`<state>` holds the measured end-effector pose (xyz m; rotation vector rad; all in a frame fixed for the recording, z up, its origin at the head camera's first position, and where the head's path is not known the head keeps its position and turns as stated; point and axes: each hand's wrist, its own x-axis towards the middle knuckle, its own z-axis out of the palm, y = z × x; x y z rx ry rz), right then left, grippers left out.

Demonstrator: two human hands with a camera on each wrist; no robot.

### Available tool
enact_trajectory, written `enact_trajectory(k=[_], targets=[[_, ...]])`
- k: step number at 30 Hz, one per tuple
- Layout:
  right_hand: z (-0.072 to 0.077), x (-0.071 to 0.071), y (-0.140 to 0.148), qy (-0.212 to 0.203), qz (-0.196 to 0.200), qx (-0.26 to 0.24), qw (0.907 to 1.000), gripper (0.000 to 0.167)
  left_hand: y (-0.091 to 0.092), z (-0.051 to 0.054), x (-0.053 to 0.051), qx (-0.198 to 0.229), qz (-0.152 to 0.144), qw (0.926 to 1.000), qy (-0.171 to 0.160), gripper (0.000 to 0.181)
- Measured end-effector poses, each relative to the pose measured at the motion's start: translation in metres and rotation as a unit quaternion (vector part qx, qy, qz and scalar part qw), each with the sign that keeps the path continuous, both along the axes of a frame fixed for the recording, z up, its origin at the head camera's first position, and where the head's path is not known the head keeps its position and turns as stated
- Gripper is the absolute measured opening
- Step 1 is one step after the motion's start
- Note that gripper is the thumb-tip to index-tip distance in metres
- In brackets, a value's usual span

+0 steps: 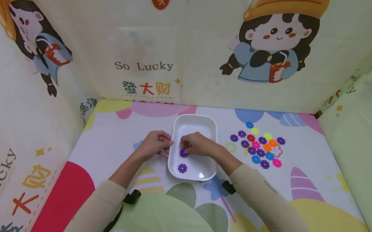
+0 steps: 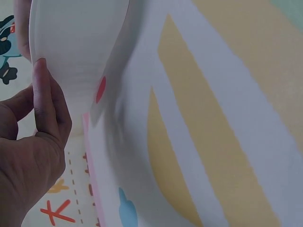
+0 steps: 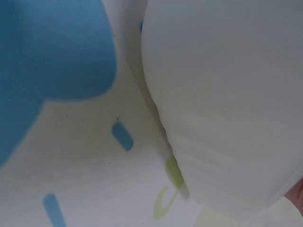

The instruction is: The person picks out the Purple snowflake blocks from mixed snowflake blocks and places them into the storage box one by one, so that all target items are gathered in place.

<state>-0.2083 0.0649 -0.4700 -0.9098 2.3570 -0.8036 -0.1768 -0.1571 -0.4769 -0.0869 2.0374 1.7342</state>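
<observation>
A white rectangular tray [image 1: 191,173] stands on the patterned tablecloth in the head view. My left hand [image 1: 156,143] pinches its left rim; in the left wrist view the left hand's fingers [image 2: 45,106] lie against the tray's outer wall [image 2: 78,42]. Reaching over the right side, my right hand [image 1: 198,144] pinches a purple snowflake disc [image 1: 184,154] inside the tray, its fingertips partly covering the disc. Another purple snowflake disc [image 1: 182,168] lies below it on the tray floor. The tray's outside [image 3: 227,94] fills much of the right wrist view and hides the right fingers.
To the right of the tray, loose snowflake discs [image 1: 260,152] in purple, blue, orange, red, pink and yellow are spread on the tablecloth [image 1: 260,183]. A printed cloth wall [image 1: 195,90] rises behind the table, with more cloth walls at both sides.
</observation>
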Motion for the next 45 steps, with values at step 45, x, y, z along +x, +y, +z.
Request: enact_trajectory(k=[45], targets=[[-0.020, 0.009, -0.008, 0.025, -0.023, 0.042, 0.9985, 0.011, 0.000, -0.002, -0.001, -0.001, -0.002, 1.0000, -0.003, 0.022]])
